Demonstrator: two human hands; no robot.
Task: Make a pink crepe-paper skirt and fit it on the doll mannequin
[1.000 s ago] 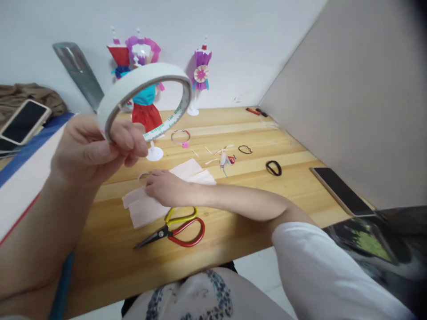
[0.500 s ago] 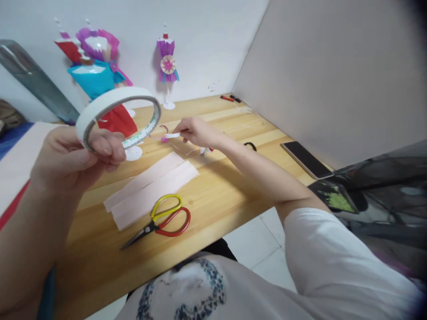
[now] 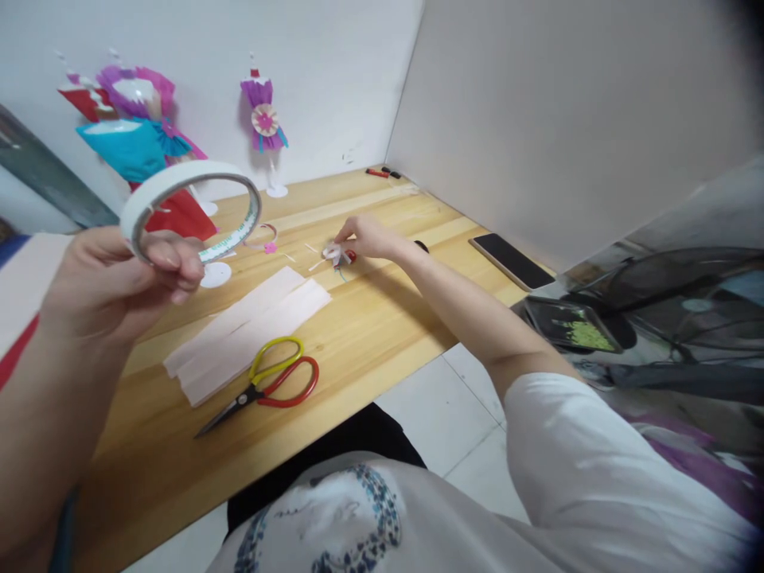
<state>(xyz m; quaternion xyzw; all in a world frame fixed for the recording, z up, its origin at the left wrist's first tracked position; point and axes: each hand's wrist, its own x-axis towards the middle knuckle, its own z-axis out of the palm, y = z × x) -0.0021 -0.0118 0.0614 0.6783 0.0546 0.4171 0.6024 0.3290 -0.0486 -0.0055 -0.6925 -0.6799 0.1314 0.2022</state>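
Observation:
My left hand (image 3: 119,274) is raised at the left, its thumb and fingers closed round the lower rim of a roll of white tape (image 3: 185,172). Across the table, my right hand (image 3: 368,237) reaches out with its fingertips pressed together at a small clump of white and coloured scraps (image 3: 334,253). What lies between those fingertips is too small to tell. Pale pink paper strips (image 3: 251,330) lie side by side between the arms. Beside their near end rest scissors (image 3: 263,391) with one yellow and one red handle loop.
Several small dress-form figures in coloured paper stand at the back left, one in purple (image 3: 260,111) apart from them. A phone (image 3: 511,261) lies near the table's right edge. Red and black markers (image 3: 379,173) sit by the wall. A pink flower piece (image 3: 270,247) lies mid-table.
My right hand has moved right and nearer to the scrap clump; the white strip in its fingers no longer shows. My left hand still holds the tape roll. The view has shifted to the right.

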